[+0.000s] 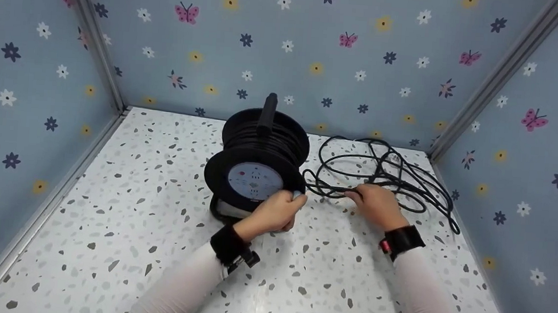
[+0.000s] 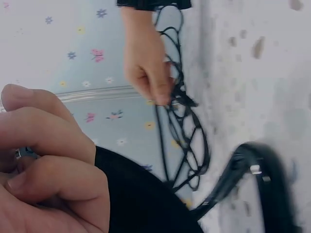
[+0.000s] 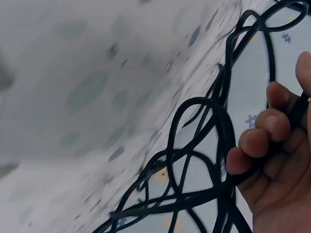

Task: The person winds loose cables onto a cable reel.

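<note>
Left hand grips the small knob on the cable reel, mid-table, w/ curled fingers. Right hand at its 3 o'clock pinches the loose black cable (tangled loops on the table).

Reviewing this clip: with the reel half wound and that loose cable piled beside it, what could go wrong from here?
The loose cable lies in crossed, overlapping loops, so it may knot or snag as it feeds. The right hand holds several strands at once, which could drag in a whole clump. The left hand has its grip on a small knob at the cable reel rim; a sudden snag might tip the upright reel.
</note>
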`<state>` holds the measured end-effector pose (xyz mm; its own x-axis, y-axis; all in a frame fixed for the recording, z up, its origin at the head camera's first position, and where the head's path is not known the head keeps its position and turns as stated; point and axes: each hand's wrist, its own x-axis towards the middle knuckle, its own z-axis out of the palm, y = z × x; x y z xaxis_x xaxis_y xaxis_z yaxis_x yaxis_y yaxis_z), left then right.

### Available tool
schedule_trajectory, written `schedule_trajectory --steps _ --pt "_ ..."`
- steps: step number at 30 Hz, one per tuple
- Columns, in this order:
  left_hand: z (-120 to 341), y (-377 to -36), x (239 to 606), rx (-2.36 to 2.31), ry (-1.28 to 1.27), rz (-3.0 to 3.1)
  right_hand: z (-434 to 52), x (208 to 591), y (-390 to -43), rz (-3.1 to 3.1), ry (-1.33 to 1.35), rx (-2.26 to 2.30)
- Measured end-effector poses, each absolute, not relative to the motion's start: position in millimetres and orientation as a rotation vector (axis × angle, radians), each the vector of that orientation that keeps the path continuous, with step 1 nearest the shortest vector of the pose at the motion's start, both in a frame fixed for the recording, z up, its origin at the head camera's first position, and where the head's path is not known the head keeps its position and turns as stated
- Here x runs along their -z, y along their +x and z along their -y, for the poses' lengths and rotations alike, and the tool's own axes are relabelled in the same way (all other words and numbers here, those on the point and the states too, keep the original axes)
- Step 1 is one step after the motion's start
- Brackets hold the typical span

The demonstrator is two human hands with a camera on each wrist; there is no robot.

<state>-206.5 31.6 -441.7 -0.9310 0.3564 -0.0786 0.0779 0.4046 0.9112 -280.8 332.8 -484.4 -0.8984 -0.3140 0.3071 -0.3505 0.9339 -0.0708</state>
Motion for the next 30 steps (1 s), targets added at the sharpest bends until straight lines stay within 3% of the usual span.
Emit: schedule_trajectory --steps 11,16,23,30 --pt "-29 -208 468 -1.412 0.366 -2.432 -331 454 -278 2.129 0.666 0.121" --pt "-15 -207 483 -1.317 0.339 -2.490 -341 453 -274 2.343 0.678 -0.090" --pt "6 -209 495 -1.243 0.295 -2.506 -379 469 -267 2.890 0.440 -0.590" --pt "17 -211 504 -1.248 0.189 -2.462 -384 462 -267 2.494 0.433 0.025"
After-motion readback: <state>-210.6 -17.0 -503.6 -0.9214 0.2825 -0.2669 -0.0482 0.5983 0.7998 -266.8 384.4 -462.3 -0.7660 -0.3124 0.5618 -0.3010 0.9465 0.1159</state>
